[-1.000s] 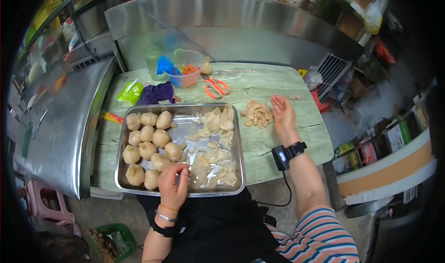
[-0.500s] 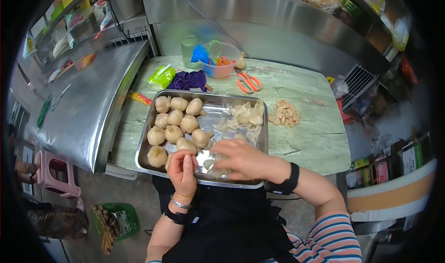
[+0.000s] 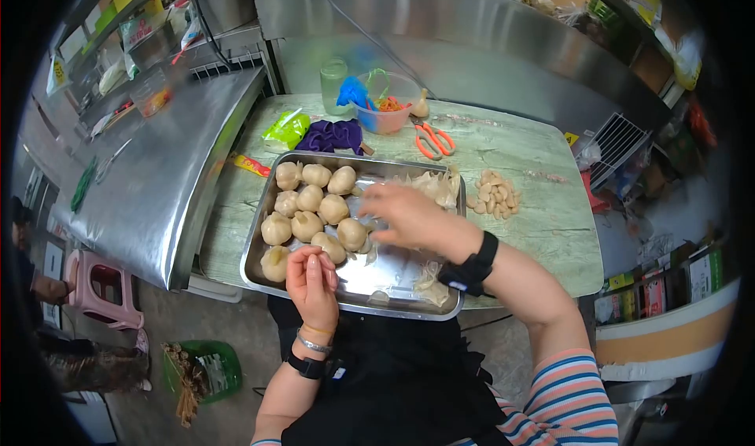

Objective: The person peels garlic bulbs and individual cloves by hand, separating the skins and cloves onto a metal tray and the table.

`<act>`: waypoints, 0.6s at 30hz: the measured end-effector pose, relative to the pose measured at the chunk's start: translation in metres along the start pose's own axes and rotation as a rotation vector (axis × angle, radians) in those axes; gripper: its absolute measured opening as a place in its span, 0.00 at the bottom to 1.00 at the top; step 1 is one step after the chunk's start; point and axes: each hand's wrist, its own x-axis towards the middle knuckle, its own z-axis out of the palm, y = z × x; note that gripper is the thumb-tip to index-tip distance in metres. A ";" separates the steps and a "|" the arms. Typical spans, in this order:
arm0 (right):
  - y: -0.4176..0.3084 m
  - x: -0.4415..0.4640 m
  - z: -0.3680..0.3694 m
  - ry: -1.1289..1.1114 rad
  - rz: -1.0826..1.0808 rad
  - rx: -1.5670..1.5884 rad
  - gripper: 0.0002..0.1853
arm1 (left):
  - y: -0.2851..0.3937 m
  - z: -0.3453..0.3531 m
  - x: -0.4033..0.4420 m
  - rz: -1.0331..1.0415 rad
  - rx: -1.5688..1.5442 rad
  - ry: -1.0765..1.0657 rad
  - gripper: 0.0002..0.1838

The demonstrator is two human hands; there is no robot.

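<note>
A metal tray (image 3: pixel 385 296) lies on the green table, with several whole garlic bulbs (image 3: pixel 307 226) on its left side and loose garlic skins (image 3: pixel 431 285) on its right. My left hand (image 3: pixel 313 285) is at the tray's front edge beside the nearest bulbs, fingers drawn together; whatever is between them is too small to make out. Over the tray's middle, my right hand (image 3: pixel 409 216) reaches left with its fingers apart and nothing visible in them, near the bulbs. Peeled cloves (image 3: pixel 497 194) are piled right of the tray.
Behind the tray are orange-handled scissors (image 3: pixel 434 141), a purple cloth (image 3: pixel 334 136), a green packet (image 3: pixel 286 131) and a plastic bowl (image 3: pixel 389 116). A metal counter (image 3: pixel 157 178) stands left. Part of another person (image 3: pixel 51 289) shows at far left, near a pink stool (image 3: pixel 106 293).
My right hand has come from beside the clove pile to over the tray, and the skins there have shifted, baring more metal. The view has swung, moving the table rightward in the picture.
</note>
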 end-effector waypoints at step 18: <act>-0.016 -0.024 -0.039 -0.242 0.393 0.628 0.17 | 0.000 -0.008 -0.002 -0.068 0.016 -0.078 0.07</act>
